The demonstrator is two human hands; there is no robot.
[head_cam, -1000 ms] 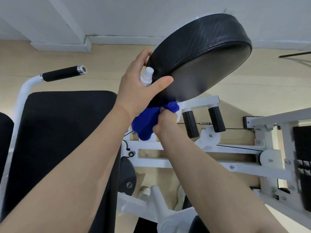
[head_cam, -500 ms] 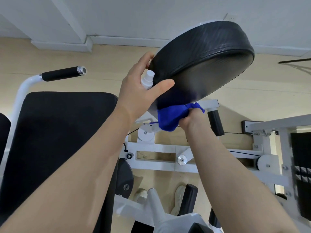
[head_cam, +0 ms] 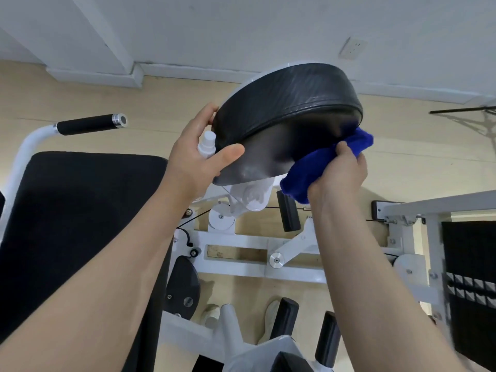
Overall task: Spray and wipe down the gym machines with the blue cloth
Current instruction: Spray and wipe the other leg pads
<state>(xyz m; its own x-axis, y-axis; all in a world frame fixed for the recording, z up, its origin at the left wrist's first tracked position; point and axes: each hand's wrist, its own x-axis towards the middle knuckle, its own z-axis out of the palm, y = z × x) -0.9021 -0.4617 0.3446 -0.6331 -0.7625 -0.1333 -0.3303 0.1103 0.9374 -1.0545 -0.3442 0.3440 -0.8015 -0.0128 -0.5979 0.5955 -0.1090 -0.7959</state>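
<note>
Since half a second ago, the blue cloth (head_cam: 322,167) has been carried from the lower middle of the round black pad (head_cam: 290,108) across to its lower right edge, at about four o'clock on the pad's face. It is bunched and gripped in the right hand (head_cam: 339,175), whose fingers are curled round it, and it is pressed against the pad's shiny face and rim. At the pad's nine o'clock the left hand (head_cam: 196,157) is seen, with its thumb laid on the pad's face and its fingers behind the rim, so that the pad is held between them. A small white spray bottle (head_cam: 207,145) is kept in that same hand's palm, its nozzle end showing just beside the pad's edge. The two hands are well apart, with the pad's face between them. Below the pad, at six o'clock, the white frame (head_cam: 257,267) of the machine is seen with its pulleys and black rollers. At eight o'clock a large black seat pad (head_cam: 80,224) is seen, with a black handle grip (head_cam: 88,124) above it. Pale wooden flooring (head_cam: 161,103) and a white wall (head_cam: 241,30) are seen beyond.
</note>
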